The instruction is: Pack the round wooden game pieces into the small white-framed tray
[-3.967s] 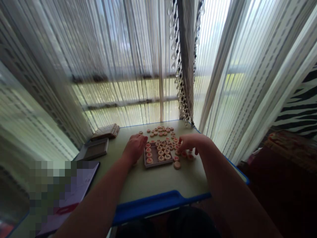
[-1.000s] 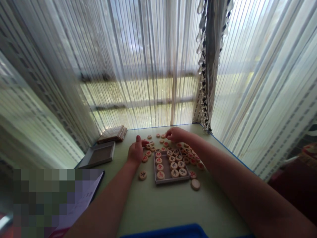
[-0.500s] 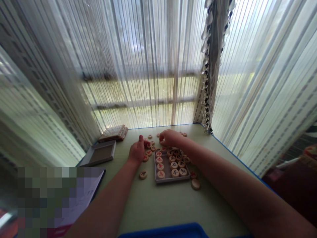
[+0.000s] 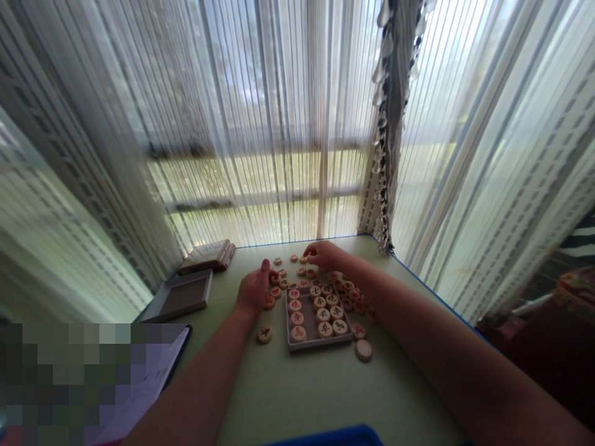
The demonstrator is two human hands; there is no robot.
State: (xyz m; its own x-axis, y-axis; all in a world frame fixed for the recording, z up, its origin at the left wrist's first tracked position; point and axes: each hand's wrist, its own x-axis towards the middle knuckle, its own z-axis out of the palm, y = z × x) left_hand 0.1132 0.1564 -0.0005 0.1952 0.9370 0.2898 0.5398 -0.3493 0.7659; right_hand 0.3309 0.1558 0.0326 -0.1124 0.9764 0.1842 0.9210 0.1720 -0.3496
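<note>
A shallow grey box (image 4: pixel 320 342) stands on the table with round wooden xiangqi pieces in it: a red-lettered column (image 4: pixel 296 318) at its left side and two black-lettered columns (image 4: pixel 324 314) at its right. Loose pieces lie around and behind it. My left hand (image 4: pixel 253 288) rests left of the box, thumb raised and apart from the fingers, its fingertips by a few pieces. Beyond the box, my right hand (image 4: pixel 324 255) has its fingers curled down, the tips pinched at a loose xiangqi piece (image 4: pixel 303 259). Part of that grip is hidden.
An empty grey box lid (image 4: pixel 186 296) lies at the left, with a stack of booklets (image 4: pixel 207 255) behind it. One black-lettered piece (image 4: pixel 264 334) and a face-down piece (image 4: pixel 364 350) flank the box. A blue object (image 4: pixel 330 436) shows at the near edge. Curtains hang behind the table.
My right hand has shifted slightly right and away from me, uncovering pieces behind the box. My left hand stays nearly in place. The whole view has moved a little.
</note>
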